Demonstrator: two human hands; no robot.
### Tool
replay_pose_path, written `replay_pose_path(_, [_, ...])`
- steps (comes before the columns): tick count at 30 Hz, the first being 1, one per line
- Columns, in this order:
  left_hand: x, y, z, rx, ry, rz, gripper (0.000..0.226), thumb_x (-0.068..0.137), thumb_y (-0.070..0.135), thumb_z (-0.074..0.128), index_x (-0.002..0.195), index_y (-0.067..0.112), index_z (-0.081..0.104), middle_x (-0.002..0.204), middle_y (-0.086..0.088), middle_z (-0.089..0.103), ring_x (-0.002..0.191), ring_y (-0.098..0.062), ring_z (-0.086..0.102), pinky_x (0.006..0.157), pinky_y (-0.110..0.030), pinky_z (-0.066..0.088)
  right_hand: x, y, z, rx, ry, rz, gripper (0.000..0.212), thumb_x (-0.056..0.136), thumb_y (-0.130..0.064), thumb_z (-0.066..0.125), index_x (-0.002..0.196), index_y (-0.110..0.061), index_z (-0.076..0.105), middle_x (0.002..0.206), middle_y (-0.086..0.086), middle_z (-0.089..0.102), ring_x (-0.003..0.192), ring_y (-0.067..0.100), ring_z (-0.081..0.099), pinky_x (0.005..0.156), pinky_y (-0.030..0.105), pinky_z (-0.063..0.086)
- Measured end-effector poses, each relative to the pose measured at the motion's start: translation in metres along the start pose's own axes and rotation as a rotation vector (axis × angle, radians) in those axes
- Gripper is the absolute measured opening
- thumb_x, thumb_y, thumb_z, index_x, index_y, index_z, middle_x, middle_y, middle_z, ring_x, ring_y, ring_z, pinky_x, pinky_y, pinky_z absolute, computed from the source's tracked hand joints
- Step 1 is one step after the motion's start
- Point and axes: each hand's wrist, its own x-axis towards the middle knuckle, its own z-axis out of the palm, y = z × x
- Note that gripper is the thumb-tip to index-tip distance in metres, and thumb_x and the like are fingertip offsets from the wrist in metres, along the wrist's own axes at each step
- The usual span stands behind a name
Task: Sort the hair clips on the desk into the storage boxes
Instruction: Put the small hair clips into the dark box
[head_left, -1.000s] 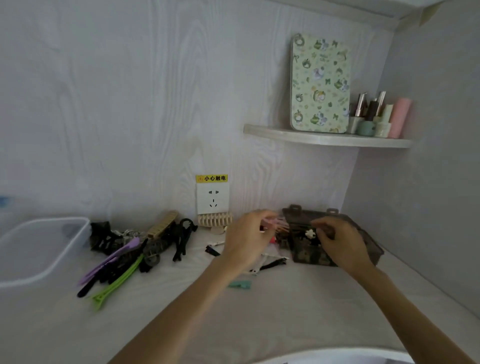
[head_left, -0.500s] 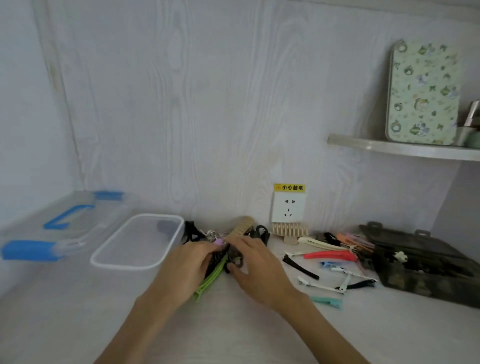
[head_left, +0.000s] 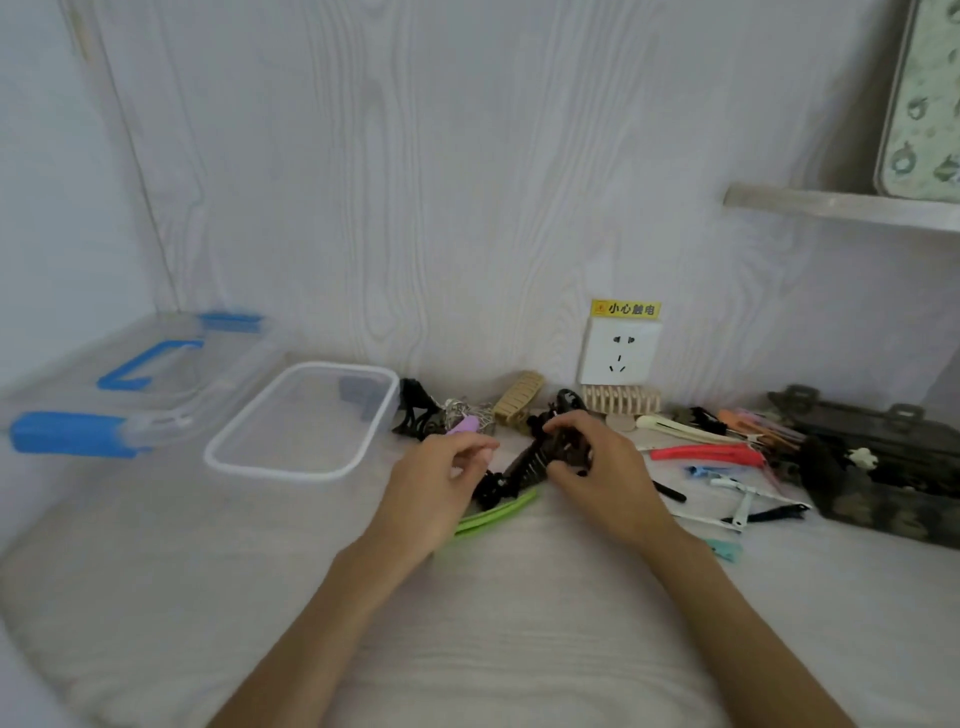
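Both hands work at the pile of hair clips near the middle of the tabletop (head_left: 156, 597). The right hand (head_left: 605, 475) has its grip closed on a dark claw clip (head_left: 545, 457): the thumb and curled fingers pinch its right end, and the clip slants down to the left. The left hand (head_left: 439, 480) lies just left of that clip with its fingers curled inward; whether its grip has hold of anything cannot be told, since the fingertips are turned away from the camera.

A green clip (head_left: 498, 514) lies flat on the tabletop, partly under the left hand. Behind the hands, against the far wall, are a black claw clip (head_left: 413, 410), a lilac clip (head_left: 464, 425) and a beige claw clip (head_left: 519, 397).

To the right lie loose slim clips, among them a red clip (head_left: 706, 453) and a cream clip (head_left: 675, 426). At the far right stands a dark storage box (head_left: 893, 483), lid open.

To the left stands a clear storage box (head_left: 306, 421) with a white rim. Its clear lid (head_left: 130, 384) with blue latches lies further left.

A wall socket (head_left: 620, 352) with a yellow label sits behind the pile.
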Motion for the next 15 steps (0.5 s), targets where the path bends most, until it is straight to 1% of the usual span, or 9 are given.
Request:
replay_pose_path(2, [0.002, -0.004, 0.001, -0.062, 0.019, -0.014, 0.03, 0.094, 0.012, 0.051, 0.119, 0.023, 0.062, 0.121, 0.018, 0.057, 0.112, 0.001, 0.054, 0.098, -0.019, 0.042, 0.001, 0.002, -0.001, 0.029, 0.097, 0.037, 0.038, 0.078, -0.01, 0.066, 0.111, -0.025, 0.056, 0.098, -0.011, 0.06, 0.076, 0.0, 0.055, 0.063, 0.009, 0.039])
replay_pose_path(4, [0.003, -0.006, -0.001, -0.108, 0.052, -0.038, 0.04, 0.091, -0.001, 0.048, 0.121, 0.022, 0.061, 0.123, 0.011, 0.061, 0.113, -0.002, 0.055, 0.103, -0.022, 0.041, 0.002, 0.003, -0.005, 0.04, 0.201, 0.1, 0.036, 0.079, -0.012, 0.069, 0.11, -0.023, 0.054, 0.097, -0.013, 0.058, 0.073, 0.002, 0.056, 0.061, 0.014, 0.042])
replay_pose_path(6, [0.003, -0.007, -0.003, -0.11, 0.074, -0.059, 0.045, 0.088, -0.003, 0.046, 0.121, 0.025, 0.06, 0.122, 0.012, 0.061, 0.105, 0.006, 0.053, 0.096, -0.012, 0.041, 0.001, 0.005, -0.012, 0.049, 0.262, 0.126, 0.025, 0.079, -0.017, 0.071, 0.098, -0.023, 0.056, 0.088, -0.012, 0.06, 0.071, 0.005, 0.057, 0.058, 0.016, 0.042])
replay_pose_path(7, [0.002, -0.008, -0.003, -0.084, 0.076, -0.076, 0.044, 0.088, 0.001, 0.048, 0.12, 0.028, 0.06, 0.121, 0.014, 0.061, 0.099, 0.009, 0.052, 0.088, -0.008, 0.04, 0.0, 0.006, -0.015, 0.048, 0.26, 0.114, 0.017, 0.08, -0.02, 0.07, 0.09, -0.025, 0.058, 0.082, -0.012, 0.062, 0.069, 0.005, 0.056, 0.057, 0.018, 0.041])
replay_pose_path(9, [0.0, -0.009, -0.002, 0.022, 0.066, -0.121, 0.035, 0.089, 0.017, 0.051, 0.12, 0.032, 0.06, 0.112, 0.014, 0.064, 0.089, 0.004, 0.054, 0.075, -0.012, 0.042, -0.005, 0.008, -0.017, -0.003, 0.152, 0.076, 0.008, 0.081, -0.025, 0.068, 0.083, -0.03, 0.062, 0.075, -0.015, 0.062, 0.068, 0.005, 0.055, 0.059, 0.021, 0.041])
replay_pose_path(10, [-0.001, -0.009, -0.002, 0.107, 0.063, -0.138, 0.032, 0.088, 0.029, 0.051, 0.119, 0.034, 0.061, 0.106, 0.015, 0.065, 0.085, 0.0, 0.056, 0.07, -0.015, 0.042, -0.008, 0.009, -0.016, -0.065, 0.055, 0.064, 0.008, 0.081, -0.029, 0.066, 0.087, -0.033, 0.063, 0.077, -0.018, 0.061, 0.071, 0.005, 0.054, 0.062, 0.021, 0.04])
replay_pose_path(11, [-0.002, -0.008, -0.002, 0.188, 0.061, -0.149, 0.032, 0.087, 0.041, 0.05, 0.116, 0.035, 0.063, 0.102, 0.016, 0.066, 0.082, -0.002, 0.058, 0.065, -0.017, 0.042, -0.009, 0.009, -0.014, -0.131, -0.047, 0.06, 0.014, 0.081, -0.033, 0.065, 0.094, -0.034, 0.062, 0.081, -0.02, 0.059, 0.076, 0.005, 0.053, 0.063, 0.021, 0.037])
replay_pose_path(13, [-0.001, -0.009, -0.001, 0.282, 0.057, -0.151, 0.044, 0.081, 0.062, 0.048, 0.112, 0.036, 0.065, 0.101, 0.016, 0.068, 0.085, -0.003, 0.06, 0.063, -0.018, 0.041, -0.01, 0.01, -0.01, -0.18, -0.165, 0.059, 0.026, 0.08, -0.035, 0.066, 0.105, -0.037, 0.058, 0.089, -0.02, 0.057, 0.08, 0.001, 0.05, 0.062, 0.016, 0.035])
replay_pose_path(15, [0.001, -0.01, 0.0, 0.335, 0.037, -0.138, 0.059, 0.074, 0.076, 0.044, 0.112, 0.036, 0.064, 0.102, 0.015, 0.068, 0.088, -0.005, 0.06, 0.065, -0.021, 0.041, -0.009, 0.009, -0.009, -0.147, -0.167, 0.03, 0.026, 0.08, -0.031, 0.067, 0.104, -0.037, 0.06, 0.089, -0.019, 0.06, 0.077, -0.003, 0.052, 0.062, 0.009, 0.034])
